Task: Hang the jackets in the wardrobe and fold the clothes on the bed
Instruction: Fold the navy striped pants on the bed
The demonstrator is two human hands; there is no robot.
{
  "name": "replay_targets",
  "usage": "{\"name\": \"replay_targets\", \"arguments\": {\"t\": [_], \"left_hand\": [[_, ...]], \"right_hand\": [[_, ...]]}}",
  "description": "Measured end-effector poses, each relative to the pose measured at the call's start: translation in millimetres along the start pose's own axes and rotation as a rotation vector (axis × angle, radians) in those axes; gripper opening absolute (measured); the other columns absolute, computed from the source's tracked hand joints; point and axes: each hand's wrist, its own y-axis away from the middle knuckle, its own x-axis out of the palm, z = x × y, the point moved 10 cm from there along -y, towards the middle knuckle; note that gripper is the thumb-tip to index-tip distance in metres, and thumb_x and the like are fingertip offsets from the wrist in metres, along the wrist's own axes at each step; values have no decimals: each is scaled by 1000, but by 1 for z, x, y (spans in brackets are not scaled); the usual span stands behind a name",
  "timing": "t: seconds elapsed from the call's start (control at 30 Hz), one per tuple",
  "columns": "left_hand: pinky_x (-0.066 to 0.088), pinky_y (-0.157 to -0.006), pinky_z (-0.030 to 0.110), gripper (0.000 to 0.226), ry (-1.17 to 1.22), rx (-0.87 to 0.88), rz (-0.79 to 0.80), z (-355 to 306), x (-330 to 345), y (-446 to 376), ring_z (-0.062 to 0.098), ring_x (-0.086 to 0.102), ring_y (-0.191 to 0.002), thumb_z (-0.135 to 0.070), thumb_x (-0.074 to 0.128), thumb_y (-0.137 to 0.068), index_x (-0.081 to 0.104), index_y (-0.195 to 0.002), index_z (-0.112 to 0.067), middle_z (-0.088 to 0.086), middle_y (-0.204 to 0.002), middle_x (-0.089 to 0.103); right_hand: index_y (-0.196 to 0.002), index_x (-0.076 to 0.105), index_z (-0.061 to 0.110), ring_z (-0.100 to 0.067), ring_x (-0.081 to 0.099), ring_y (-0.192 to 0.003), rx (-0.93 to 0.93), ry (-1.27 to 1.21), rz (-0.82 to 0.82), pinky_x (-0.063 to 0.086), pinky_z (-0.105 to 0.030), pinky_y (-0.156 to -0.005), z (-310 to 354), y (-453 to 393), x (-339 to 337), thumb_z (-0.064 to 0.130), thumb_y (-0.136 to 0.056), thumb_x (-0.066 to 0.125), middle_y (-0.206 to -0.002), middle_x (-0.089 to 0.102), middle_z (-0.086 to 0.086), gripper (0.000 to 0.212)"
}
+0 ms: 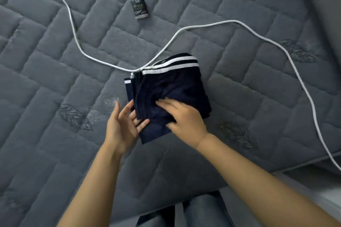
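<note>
Your right hand (185, 116) is pressing flat on the folded garment (169, 90), left hand (122, 125) lying open beside it, readying the final fold.

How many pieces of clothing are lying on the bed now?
1: a folded navy garment with white stripes lies mid-mattress, under the right hand, with the left hand at its edge. Further layers may be hidden inside the fold.

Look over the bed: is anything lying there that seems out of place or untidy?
Yes. A white cable snakes loosely across the grey mattress and appears to run under the far edge of the folded navy garment. A small dark box lies alone beyond it. Neither is clothing.
</note>
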Motion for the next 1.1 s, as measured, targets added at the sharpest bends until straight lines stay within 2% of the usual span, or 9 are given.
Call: {"name": "replay_targets", "arguments": {"t": [0.1,0.3,0.43,0.6,0.7,0.8,0.87,0.93,1.1], "left_hand": [[59,-83,38,58,-107,15,12,-1,-12,-1,25,65,-114,-60,42,-95,56,-132,-17,9,-127,66],[51,-99,29,80,-516,266,-182,-6,-25,-12,9,57,-119,-29,78,-83,30,-147,-20,-3,-136,55],[43,-109,43,58,-444,370,-208,-9,-29,-18,17,55,-124,-18,69,-91,41,-142,-16,2,-135,57],[44,-107,45,49,-431,365,-211,-11,-41,-41,20,57,-121,-13,65,-93,46,-138,-16,3,-131,60],[43,-108,40,52,-563,402,-287,-16,-43,-37,13,57,-119,-20,68,-91,46,-138,-17,-3,-129,60],[37,-108,32,65,-674,463,-519,-19,-56,-8,17,50,-122,-26,74,-85,43,-141,-13,-6,-126,48],[36,-101,26,61,-605,472,-788,-14,-73,28,21,49,-115,-27,78,-81,47,-131,-10,-3,-116,42],[39,-101,30,56,-412,412,-945,13,-81,59,20,48,-105,-26,81,-79,46,-120,-10,2,-113,41],[39,-109,37,90,296,-163,-621,145,-5,51,16,48,-121,-50,78,-75,32,-144,-14,2,-140,44]], "right_hand": [[-151,32,16,-14,18,-148,-24,92,441,7,-31,-122,-2,19,77,28,-97,58,-159,25,-1,61],[-143,46,8,-26,26,-146,-9,174,-34,19,-45,-120,-30,12,19,14,-96,56,-155,33,-10,49],[-155,9,29,-16,-6,-150,175,362,212,-6,-45,-119,-83,-2,39,44,-103,34,-163,-5,5,60],[-153,-8,28,-14,-16,-148,232,567,380,-14,-45,-118,-117,11,78,53,-101,19,-163,-13,3,64],[-155,3,26,-17,-7,-150,212,524,361,-10,-46,-119,-111,6,75,49,-101,30,-163,-3,2,64],[-139,51,12,-29,38,-138,77,332,203,25,-52,-116,-77,-4,43,25,-96,58,-148,44,-9,45],[-122,65,7,-29,54,-120,-60,272,76,43,-49,-101,-57,-20,11,13,-90,67,-127,60,-11,33],[-125,63,8,-30,52,-121,-158,281,72,42,-45,-101,-44,-47,-5,16,-86,72,-131,55,-12,41],[-149,34,17,-27,36,-136,-184,413,442,27,-42,-112,-56,-121,17,47,-80,73,-150,36,-7,84]]}}
